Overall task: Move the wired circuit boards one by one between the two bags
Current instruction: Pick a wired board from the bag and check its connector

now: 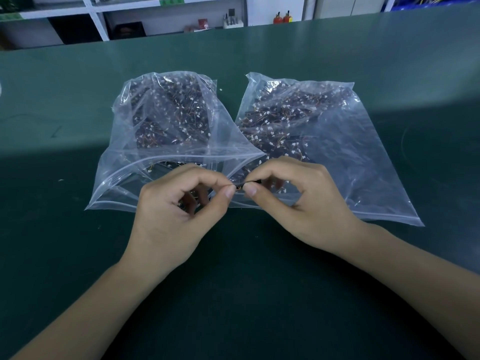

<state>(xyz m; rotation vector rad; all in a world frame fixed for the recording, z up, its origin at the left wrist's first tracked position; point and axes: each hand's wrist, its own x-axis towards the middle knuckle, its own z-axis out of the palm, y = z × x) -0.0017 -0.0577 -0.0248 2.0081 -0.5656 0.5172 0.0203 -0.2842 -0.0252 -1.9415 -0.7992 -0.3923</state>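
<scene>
On the green tabletop [78, 255], two clear zip bags lie side by side, both packed with small dark circuit boards trailing thin wires and white connectors. At the left, the left bag [166, 120] bulges upward at its far end, and its mouth gapes wide toward the person, the zip rim curving across the near side. Just in front of that opening hovers the left hand [179, 203], fingers curled, thumb and forefinger pinching one end of a small wired circuit board [240, 187]. That board hangs between the two hands, above the near edges where the bags meet. Its other end is pinched by the right hand [298, 201], thumb against forefinger, the remaining fingers curled loosely over the bag beneath. Farther right, the right bag [350, 141] lies flatter, its contents heaped toward the far end and its near right corner reaching furthest toward the person. Beyond the tabletop stand white shelves [98, 19].
</scene>
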